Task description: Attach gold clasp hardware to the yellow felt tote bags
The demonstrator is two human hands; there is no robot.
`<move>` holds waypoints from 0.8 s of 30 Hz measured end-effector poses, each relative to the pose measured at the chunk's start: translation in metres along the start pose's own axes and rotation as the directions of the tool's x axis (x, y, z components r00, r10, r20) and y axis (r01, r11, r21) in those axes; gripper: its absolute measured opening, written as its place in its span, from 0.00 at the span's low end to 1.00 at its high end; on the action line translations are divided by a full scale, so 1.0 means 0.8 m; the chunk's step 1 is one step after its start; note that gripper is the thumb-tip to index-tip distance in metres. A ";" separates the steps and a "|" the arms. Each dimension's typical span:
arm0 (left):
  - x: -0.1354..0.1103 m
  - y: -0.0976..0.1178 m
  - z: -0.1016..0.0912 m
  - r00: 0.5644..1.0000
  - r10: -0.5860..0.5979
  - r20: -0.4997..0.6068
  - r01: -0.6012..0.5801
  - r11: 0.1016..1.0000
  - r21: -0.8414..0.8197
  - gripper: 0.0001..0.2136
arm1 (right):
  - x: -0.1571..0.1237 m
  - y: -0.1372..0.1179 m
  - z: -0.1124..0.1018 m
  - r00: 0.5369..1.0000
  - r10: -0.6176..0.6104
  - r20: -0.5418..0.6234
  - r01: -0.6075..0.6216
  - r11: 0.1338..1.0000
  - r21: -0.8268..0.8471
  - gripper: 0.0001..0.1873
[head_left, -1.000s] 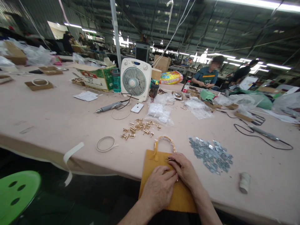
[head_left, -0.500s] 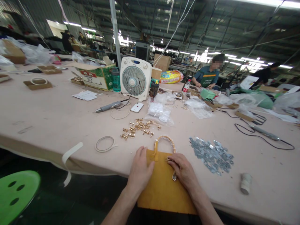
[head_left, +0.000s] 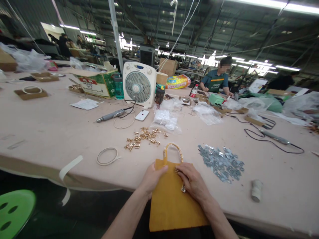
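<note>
A flat yellow bag panel [head_left: 174, 209] with a curved, plastic-wrapped handle [head_left: 177, 148] lies over the table's front edge. My left hand [head_left: 155, 176] grips the panel's upper left side, thumb on top and fingers underneath. Over the upper right of the panel, my right hand [head_left: 191, 179] is closed in a pinch on a small metal fitting [head_left: 176, 170], partly hidden by the fingertips. Below that hand a shiny metal clasp [head_left: 183, 188] shows against the panel. Gold-coloured fittings [head_left: 144, 136] lie in a pile beyond the handle, and thin silvery plates [head_left: 221, 162] are heaped to the right.
A roll of tape [head_left: 107, 156] and a loose tape strip [head_left: 71, 169] are on the left. Farther back stand a box fan [head_left: 139, 84], an electric screwdriver [head_left: 111, 115] and a phone [head_left: 142, 115]. A grey cylinder [head_left: 256, 191] is at right. Across the table sits a co-worker [head_left: 216, 79].
My left hand has slid down the panel's left side, its thumb now lying across the top. The right hand keeps its pinch. The whole view has shifted slightly.
</note>
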State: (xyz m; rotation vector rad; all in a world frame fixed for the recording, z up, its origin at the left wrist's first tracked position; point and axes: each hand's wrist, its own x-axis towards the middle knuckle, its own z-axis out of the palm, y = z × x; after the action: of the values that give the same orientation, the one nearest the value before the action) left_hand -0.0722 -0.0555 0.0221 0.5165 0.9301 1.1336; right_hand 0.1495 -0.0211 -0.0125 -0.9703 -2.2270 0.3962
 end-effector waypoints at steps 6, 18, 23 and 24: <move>0.000 0.003 -0.002 0.997 -0.061 0.054 0.064 0.996 -0.064 0.26 | 0.005 -0.008 -0.005 1.000 -0.012 -0.019 0.012 0.999 -0.039 0.15; -0.002 0.006 -0.001 0.992 -0.073 0.107 0.078 0.996 -0.043 0.25 | 0.008 -0.018 -0.007 0.999 0.012 -0.036 -0.015 0.996 -0.085 0.15; -0.004 0.005 0.000 0.991 -0.076 0.111 0.081 0.996 -0.042 0.26 | 0.007 -0.023 -0.001 0.998 0.029 -0.064 -0.036 0.993 -0.109 0.14; -0.004 0.005 -0.001 0.991 -0.076 0.110 0.082 0.995 -0.052 0.26 | 0.006 -0.023 0.000 0.997 0.026 -0.072 -0.034 0.993 -0.114 0.14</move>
State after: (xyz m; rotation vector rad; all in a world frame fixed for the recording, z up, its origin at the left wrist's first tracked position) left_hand -0.0751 -0.0568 0.0256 0.4864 0.8162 1.0472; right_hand 0.1368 -0.0300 -0.0009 -1.0625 -2.1928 0.2453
